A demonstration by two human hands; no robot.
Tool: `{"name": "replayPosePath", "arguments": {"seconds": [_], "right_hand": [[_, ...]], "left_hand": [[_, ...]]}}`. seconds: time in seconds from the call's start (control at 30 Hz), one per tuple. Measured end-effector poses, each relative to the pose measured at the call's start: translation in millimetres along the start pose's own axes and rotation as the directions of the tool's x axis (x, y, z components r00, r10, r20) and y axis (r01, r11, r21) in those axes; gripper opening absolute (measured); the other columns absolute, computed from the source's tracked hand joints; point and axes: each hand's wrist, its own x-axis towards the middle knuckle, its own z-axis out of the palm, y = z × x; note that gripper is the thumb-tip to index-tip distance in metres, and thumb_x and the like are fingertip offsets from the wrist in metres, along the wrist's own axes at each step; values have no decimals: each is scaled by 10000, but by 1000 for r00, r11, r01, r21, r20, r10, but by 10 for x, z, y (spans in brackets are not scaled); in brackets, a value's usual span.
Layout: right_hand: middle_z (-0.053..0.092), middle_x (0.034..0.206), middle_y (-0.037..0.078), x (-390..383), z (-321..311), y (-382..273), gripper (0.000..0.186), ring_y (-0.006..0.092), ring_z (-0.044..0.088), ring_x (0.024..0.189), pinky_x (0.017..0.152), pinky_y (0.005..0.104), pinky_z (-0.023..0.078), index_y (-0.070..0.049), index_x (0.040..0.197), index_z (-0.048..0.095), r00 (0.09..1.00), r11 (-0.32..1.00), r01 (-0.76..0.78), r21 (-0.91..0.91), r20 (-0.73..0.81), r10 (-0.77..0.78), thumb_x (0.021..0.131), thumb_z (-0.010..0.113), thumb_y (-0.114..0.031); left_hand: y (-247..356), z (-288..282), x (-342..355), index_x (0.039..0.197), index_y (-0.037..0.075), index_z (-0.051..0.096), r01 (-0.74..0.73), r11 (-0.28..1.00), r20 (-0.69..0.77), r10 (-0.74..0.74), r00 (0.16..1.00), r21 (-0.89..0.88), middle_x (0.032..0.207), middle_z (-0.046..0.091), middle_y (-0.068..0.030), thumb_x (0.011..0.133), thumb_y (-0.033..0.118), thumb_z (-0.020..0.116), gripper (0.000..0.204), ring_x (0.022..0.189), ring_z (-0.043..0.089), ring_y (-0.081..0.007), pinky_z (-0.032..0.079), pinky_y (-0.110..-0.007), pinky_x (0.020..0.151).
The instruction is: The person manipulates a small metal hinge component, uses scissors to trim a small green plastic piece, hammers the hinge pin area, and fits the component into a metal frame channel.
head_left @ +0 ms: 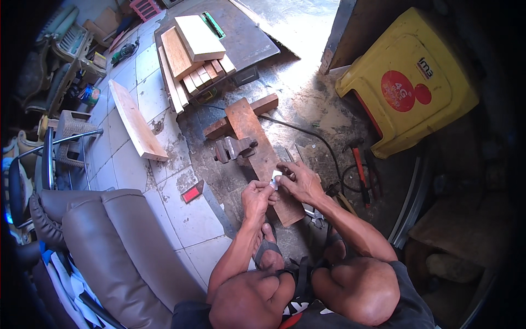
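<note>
Above a wooden board (257, 142), a small white piece like a little packet (276, 175), with a bit of blue at its lower end, is pinched between my two hands. My left hand (257, 198) grips its lower left side with thumb and fingers. From the right, my right hand (300, 182) has fingers closed on its upper part. The exact kind of the piece is too small to tell. A metal vise (233, 149) sits at the board's left side, just beyond my hands. The board rests across a wooden block (266, 104).
A hammer (359, 170) with a red handle lies right, by a black cable (315, 134). Farther back are a yellow plastic stool (411, 82) and a low table (252, 46) stacked with timber (201, 41). A plank (134, 120) and brown padded seat (118, 247) are left.
</note>
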Motion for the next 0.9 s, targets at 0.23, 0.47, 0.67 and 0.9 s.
{"name": "replayPosePath", "arguments": {"seconds": [0.23,0.47,0.67,0.9], "right_hand": [[581,1046,184,-5,120,107,474,379,630,973,809,475,522,-118,1290,605,991,993,85,-86,-99,-93,873,738,-302],[558,1072,195,-36,144,90,491,403,614,990,818,497,518,-105,1310,566,990,988,103,-119,-86,-113,874,738,-249],[536,1100,210,-55,183,123,508,424,585,1045,854,511,501,-100,1322,537,981,981,139,-139,-115,-155,870,748,-199],[546,1136,195,-22,228,162,481,383,595,1057,908,438,493,-150,1365,531,989,986,127,-109,-63,-135,923,696,-242]], "left_hand": [[-9,44,-13,966,-20,597,-10,1000,-7,10,1000,23,810,681,-97,890,88,721,181,626,642,-133,512,-248,557],[-25,54,-47,962,-28,592,7,1000,-55,-8,998,-3,791,673,-96,867,64,718,183,601,623,-133,509,-253,550],[-43,80,-17,964,-34,591,46,999,-64,-48,997,-23,770,661,-97,850,28,692,165,575,608,-137,495,-264,506],[-89,-132,215,946,-40,578,168,980,146,-152,978,-110,741,652,-123,848,-21,666,133,533,603,-151,480,-270,449]]}}
